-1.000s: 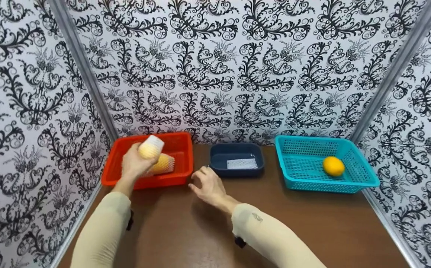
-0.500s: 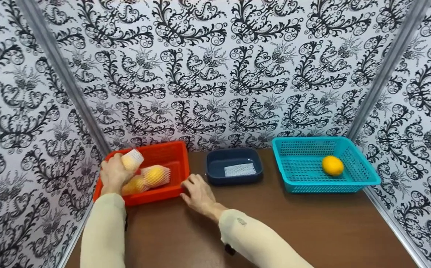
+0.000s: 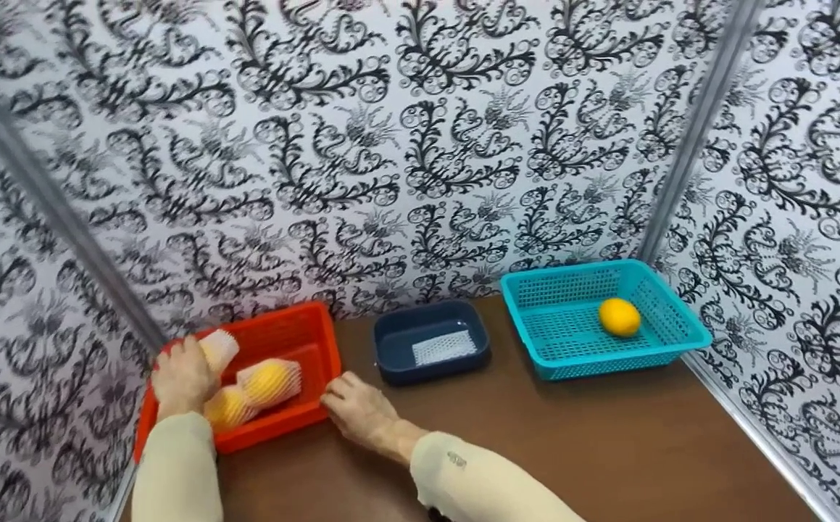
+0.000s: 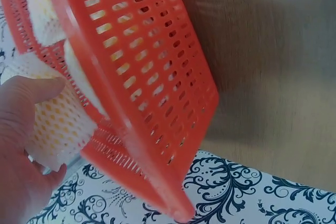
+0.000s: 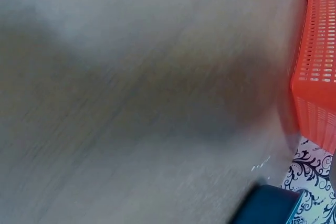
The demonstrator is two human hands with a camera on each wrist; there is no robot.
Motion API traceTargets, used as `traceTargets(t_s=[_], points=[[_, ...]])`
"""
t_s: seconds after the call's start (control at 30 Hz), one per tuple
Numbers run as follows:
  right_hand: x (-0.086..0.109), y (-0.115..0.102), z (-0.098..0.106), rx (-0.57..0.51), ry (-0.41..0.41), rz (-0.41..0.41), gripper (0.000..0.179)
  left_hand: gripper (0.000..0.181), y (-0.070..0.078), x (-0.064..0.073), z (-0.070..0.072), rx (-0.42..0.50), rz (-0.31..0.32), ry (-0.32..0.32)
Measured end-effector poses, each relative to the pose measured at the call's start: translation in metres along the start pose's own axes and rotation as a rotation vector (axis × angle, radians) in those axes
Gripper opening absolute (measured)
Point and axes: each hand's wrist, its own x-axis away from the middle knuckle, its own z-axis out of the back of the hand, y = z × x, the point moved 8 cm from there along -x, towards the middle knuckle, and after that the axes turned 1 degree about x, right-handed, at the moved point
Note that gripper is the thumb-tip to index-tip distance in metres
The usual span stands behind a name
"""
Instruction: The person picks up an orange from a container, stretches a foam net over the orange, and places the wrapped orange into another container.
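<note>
In the head view my left hand point(image 3: 184, 380) holds a yellow fruit point(image 3: 218, 349) wrapped in white foam netting, over the left side of the red basket point(image 3: 275, 429). The left wrist view shows the thumb across the net-wrapped fruit point(image 4: 60, 121), beside the basket's slotted wall. Two more netted yellow fruits, one nearer the middle point(image 3: 269, 382) and one at the front point(image 3: 227, 407), lie inside. At the basket's front right corner, my right hand point(image 3: 362, 413) grips the rim with curled fingers. The right wrist view leaves out nearly all of that hand.
A dark blue tray point(image 3: 389, 362) with a flat white net sleeve point(image 3: 445, 348) stands right of the red basket. Farther right, a teal basket point(image 3: 550, 371) holds one bare yellow fruit point(image 3: 620, 317). Patterned walls point(image 3: 434, 181) enclose the brown table point(image 3: 572, 435).
My left hand has moved left with its netted fruit, toward the basket's left side. My right hand has come onto the basket's corner. The head view has turned left.
</note>
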Motion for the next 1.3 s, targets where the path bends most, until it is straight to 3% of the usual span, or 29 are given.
traceTargets(t_s=[0.13,0.27,0.3,0.47,0.57,0.8,1.03,1.3], points=[[0.0,-0.005,0.002,0.075,0.02,0.027,0.006,0.06,-0.007,0.0,-0.014,0.006,-0.002,0.007],[-0.003,-0.003,0.003,0.108,0.03,0.015,0.008,0.061,-0.01,-0.011,-0.024,0.063,0.018,-0.005],[-0.005,0.0,0.003,0.115,0.03,0.006,0.008,0.066,-0.01,-0.015,-0.026,0.083,0.031,-0.03],[-0.004,-0.011,0.002,0.102,0.017,0.016,0.009,0.09,-0.029,0.001,-0.046,0.15,0.154,-0.211],[-0.004,-0.011,0.002,0.095,0.017,0.012,0.008,0.093,-0.03,0.005,-0.047,0.149,0.171,-0.252],[-0.004,0.002,0.001,0.08,0.006,-0.017,0.009,0.088,-0.01,-0.004,-0.038,0.126,0.128,-0.252],[0.006,0.001,0.011,-0.061,-0.142,-0.043,0.016,0.08,0.013,0.022,-0.037,0.104,0.092,-0.236],[0.001,0.008,0.03,-0.185,-0.261,-0.168,0.022,0.068,0.029,0.042,-0.029,0.135,0.065,-0.176]])
